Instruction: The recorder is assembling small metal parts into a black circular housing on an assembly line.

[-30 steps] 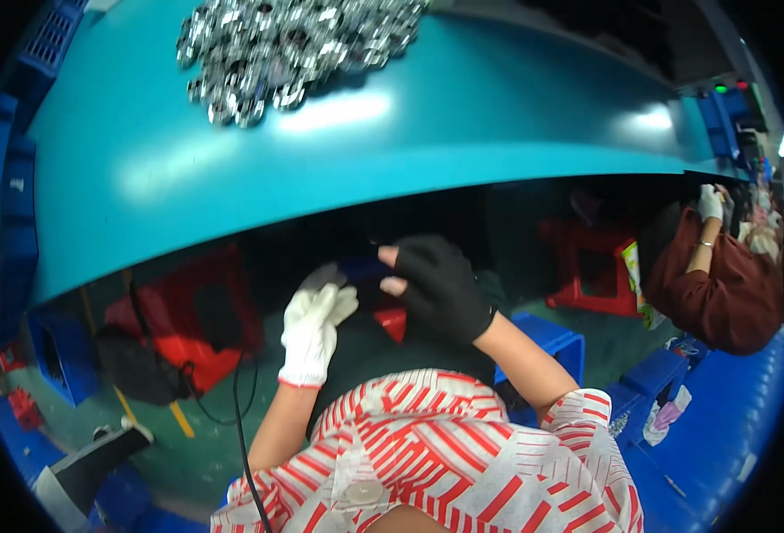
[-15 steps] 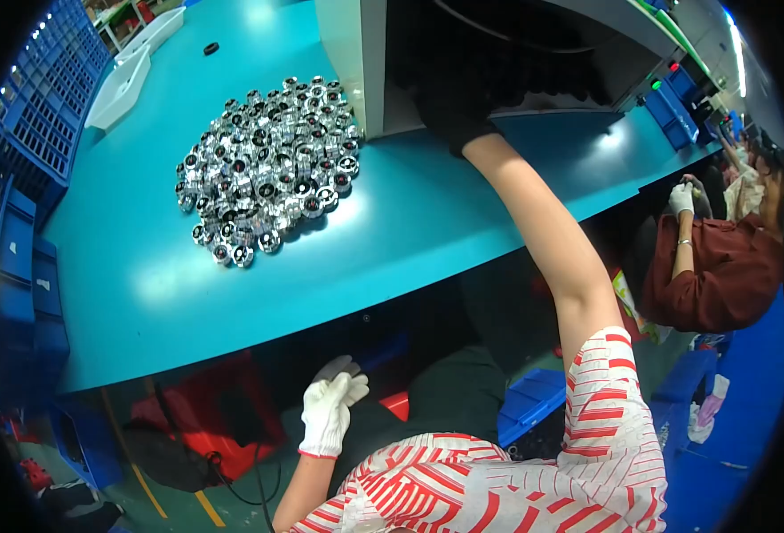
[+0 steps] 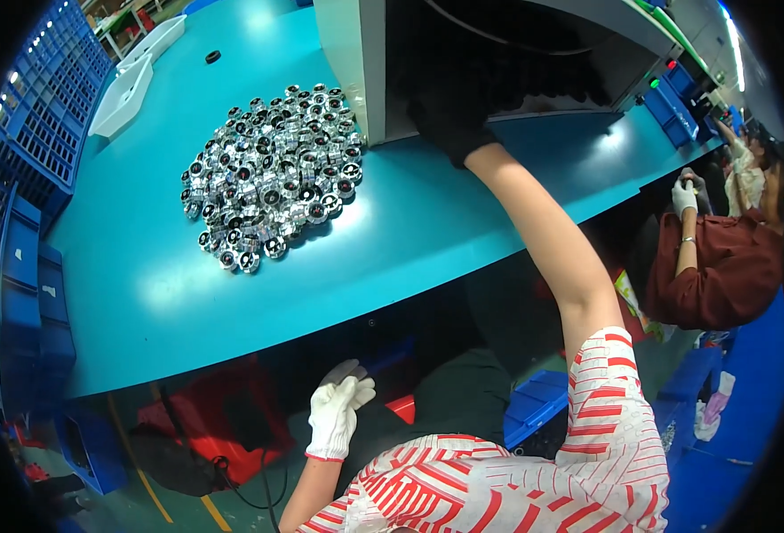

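Observation:
My left hand [image 3: 338, 413], in a white knitted glove, hovers over my lap below the table edge. Its fingers are loosely bent and partly apart, and I see nothing held in them. My right hand [image 3: 454, 124] reaches into the dark opening of a light-grey box-like housing [image 3: 373, 71] on the table. It looks dark there, and shadow hides the fingers and whatever they touch. Left of the housing lies a heap of small shiny metal round parts with dark centres [image 3: 272, 173]. Neither hand touches this heap.
The turquoise table [image 3: 187, 311] carries a lone black ring [image 3: 212, 57] and white trays [image 3: 123, 98] at the far left. Blue crates [image 3: 45, 107] stand along the left side. Blue bins [image 3: 672, 111] sit right of the housing. A person in dark red [image 3: 720, 271] works at the right.
The whole view has shifted slightly, so the table and heap appear a little lower and further right. My right arm stays inside the housing; my left hand keeps nearly the same pose.

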`<state>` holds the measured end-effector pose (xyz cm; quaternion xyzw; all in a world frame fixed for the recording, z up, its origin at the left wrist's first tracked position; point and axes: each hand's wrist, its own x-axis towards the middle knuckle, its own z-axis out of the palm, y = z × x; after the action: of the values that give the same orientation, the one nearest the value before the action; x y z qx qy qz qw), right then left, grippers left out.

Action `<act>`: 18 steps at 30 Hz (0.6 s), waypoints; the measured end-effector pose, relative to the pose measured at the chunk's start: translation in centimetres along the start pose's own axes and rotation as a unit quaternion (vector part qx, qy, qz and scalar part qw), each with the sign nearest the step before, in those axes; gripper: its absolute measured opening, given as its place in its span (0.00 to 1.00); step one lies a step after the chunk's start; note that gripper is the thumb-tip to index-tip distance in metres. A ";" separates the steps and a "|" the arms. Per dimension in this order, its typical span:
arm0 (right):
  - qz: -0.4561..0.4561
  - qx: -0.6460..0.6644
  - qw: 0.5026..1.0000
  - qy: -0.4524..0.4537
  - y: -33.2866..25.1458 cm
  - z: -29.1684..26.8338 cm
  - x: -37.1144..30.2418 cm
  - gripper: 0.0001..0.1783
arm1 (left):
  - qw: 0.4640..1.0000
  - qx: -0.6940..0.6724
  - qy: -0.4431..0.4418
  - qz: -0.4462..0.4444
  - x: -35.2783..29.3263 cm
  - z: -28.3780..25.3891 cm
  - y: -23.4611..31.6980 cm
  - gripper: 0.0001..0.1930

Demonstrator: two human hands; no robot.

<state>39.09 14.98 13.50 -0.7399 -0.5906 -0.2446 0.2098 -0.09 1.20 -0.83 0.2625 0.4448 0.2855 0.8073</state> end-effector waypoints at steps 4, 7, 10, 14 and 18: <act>0.134 0.343 0.929 -0.032 -2.9 -4.7 -6.6 0.27 | 0.998 0.002 -0.059 -0.021 -0.5 0.8 0.1 0.20; 0.108 0.455 0.882 -0.057 -7.2 -9.3 -13.0 0.27 | 0.997 0.006 -0.072 -0.025 -0.9 0.6 -0.1 0.21; 0.107 0.531 0.821 -0.180 -11.0 -10.1 -19.0 0.29 | 0.992 -0.004 -0.121 -0.022 -1.4 1.7 1.3 0.23; 0.119 0.529 0.811 -0.220 -14.4 -9.9 -23.8 0.27 | 0.983 -0.071 -0.169 -0.027 -3.2 4.5 3.3 0.22; 0.136 0.572 0.771 -0.246 -16.2 -8.8 -26.2 0.27 | 0.989 -0.067 -0.127 -0.028 -3.3 3.1 2.1 0.18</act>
<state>17.52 -7.04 4.81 -0.5906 -0.5464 0.3594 0.4726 0.68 -0.17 3.96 0.2296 0.3255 0.2560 0.8808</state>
